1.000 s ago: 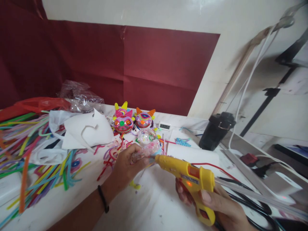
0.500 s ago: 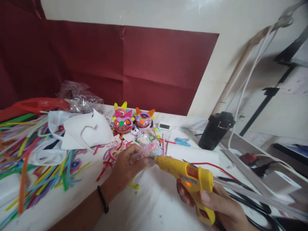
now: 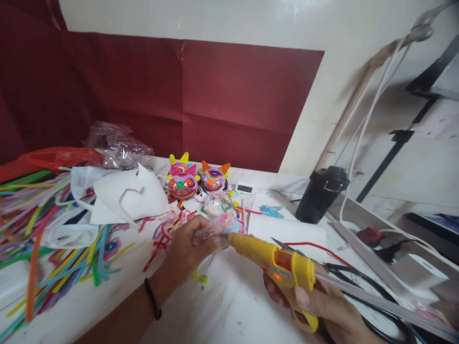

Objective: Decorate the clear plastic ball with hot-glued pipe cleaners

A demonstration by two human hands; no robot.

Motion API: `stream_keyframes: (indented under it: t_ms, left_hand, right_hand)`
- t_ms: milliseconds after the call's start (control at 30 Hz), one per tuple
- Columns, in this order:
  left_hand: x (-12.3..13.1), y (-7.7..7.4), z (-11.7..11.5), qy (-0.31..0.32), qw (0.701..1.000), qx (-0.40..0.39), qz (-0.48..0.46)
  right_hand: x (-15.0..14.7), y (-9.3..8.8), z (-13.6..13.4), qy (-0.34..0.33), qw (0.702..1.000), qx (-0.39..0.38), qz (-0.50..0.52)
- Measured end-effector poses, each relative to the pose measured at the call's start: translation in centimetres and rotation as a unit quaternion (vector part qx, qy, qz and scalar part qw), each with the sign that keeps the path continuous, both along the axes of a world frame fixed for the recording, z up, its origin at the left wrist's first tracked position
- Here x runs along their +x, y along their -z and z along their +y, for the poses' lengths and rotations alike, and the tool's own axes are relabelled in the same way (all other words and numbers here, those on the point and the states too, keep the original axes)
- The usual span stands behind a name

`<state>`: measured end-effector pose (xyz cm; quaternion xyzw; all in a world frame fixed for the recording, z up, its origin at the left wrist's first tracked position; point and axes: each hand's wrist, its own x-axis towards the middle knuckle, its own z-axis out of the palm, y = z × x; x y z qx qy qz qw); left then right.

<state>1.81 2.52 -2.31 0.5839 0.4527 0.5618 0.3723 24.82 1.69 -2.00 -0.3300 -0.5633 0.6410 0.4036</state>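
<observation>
My right hand (image 3: 319,301) is wrapped round a yellow hot glue gun (image 3: 272,258) with an orange light on its side. A clear glue stick (image 3: 351,286) runs out of its back. The nozzle touches or nearly touches a clear plastic piece with pink bits in it (image 3: 215,224), which my left hand (image 3: 190,248) pinches between thumb and fingers. Its exact shape is partly hidden by the fingers. Just behind lies a clear round plastic shell (image 3: 218,203) with coloured specks. Farther back stand colourful animal-face ornaments (image 3: 182,184) with pointed ears, one with orange ears (image 3: 214,177).
Colourful pipe cleaners (image 3: 71,267) spread over the left side beside cut white paper (image 3: 132,200). Black-handled scissors (image 3: 358,286) lie under my right hand. A black bottle (image 3: 322,193), a small digital timer (image 3: 245,188) and a rolled white sheet (image 3: 287,228) stand or lie at the back right.
The glue gun has shifted slightly left and its back end sits a little lower. More of the scissors shows. My left hand keeps its pinch in nearly the same place.
</observation>
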Motion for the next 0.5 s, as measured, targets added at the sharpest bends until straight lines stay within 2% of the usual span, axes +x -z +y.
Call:
stream_keyframes:
  t_ms: [333,500]
  left_hand:
    - [-0.15,0.14,0.45,-0.007,1.0,-0.013,-0.001]
    - [-0.14,0.19,0.41,-0.007,1.0,-0.024,-0.007]
  right_hand:
    - [-0.09,-0.18,0.21,-0.006,1.0,-0.006,0.006]
    - [-0.27,-0.17,0.08,0.013,1.0,-0.013,0.018]
